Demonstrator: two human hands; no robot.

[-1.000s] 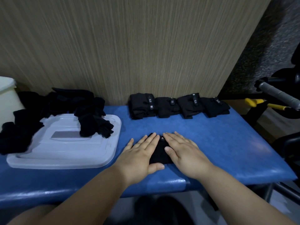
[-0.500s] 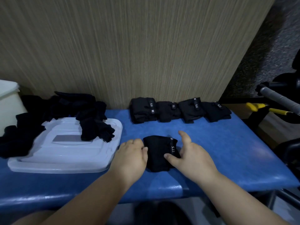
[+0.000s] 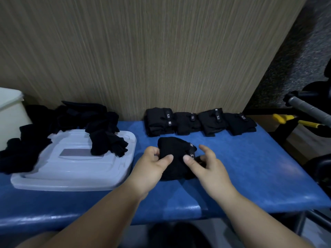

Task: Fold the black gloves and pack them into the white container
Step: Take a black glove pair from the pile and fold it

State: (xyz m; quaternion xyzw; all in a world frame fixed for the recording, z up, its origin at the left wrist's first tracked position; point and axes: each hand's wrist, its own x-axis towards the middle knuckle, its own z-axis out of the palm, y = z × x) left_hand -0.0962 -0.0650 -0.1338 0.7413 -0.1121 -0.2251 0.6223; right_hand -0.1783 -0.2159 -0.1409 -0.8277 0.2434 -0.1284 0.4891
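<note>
The gloves [image 3: 172, 145] are matt black cloth. The lid [image 3: 71, 174] is smooth white plastic with a soft sheen, and the bench [image 3: 250, 176] has a blue padded cover, glossy along its front edge. The wall [image 3: 143, 51] shows matt, streaked wood grain.

Bare left hand [image 3: 150, 169], right hand [image 3: 210, 167], forearms [image 3: 100, 210].

Wood-grain wall [image 3: 143, 51] behind blue bench [image 3: 259, 176]; possibly speckled floor [image 3: 295, 59]

This looks like a gym to me: a blue padded bench [image 3: 259, 167], a wood-grain wall panel [image 3: 161, 51] behind it, a grey-gripped bar [image 3: 308, 110] and yellow handles [image 3: 284, 118] to its right.
</note>
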